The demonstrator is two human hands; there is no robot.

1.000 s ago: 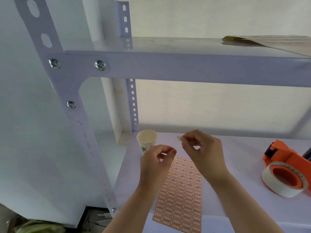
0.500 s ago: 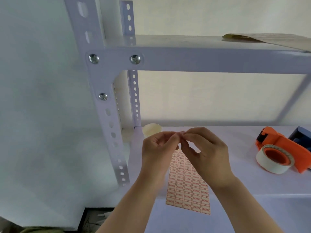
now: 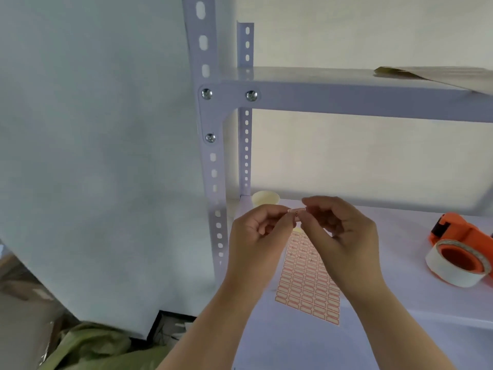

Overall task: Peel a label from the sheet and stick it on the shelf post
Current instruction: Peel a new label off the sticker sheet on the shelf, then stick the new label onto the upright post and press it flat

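Note:
A small red-bordered label point(image 3: 296, 211) is pinched between the fingertips of my left hand point(image 3: 256, 236) and my right hand point(image 3: 338, 236), held in the air above the lower shelf. Under my hands lies the label sheet point(image 3: 306, 284), pink with rows of red-framed labels, flat on the white shelf board point(image 3: 400, 263). The front shelf post point(image 3: 210, 161), a white perforated steel angle with three bolts, stands just left of my left hand, a short gap away.
A paper cup point(image 3: 265, 198) stands at the back left corner by the rear post point(image 3: 246, 145). An orange tape dispenser point(image 3: 458, 252) with a white roll sits at the right. The upper shelf point(image 3: 346, 100) carries cardboard point(image 3: 440, 76). Green cloth point(image 3: 93, 348) lies on the floor.
The label was in my right hand alone; my hands came together and now both pinch it. The view has shifted left, bringing the front post nearer the middle.

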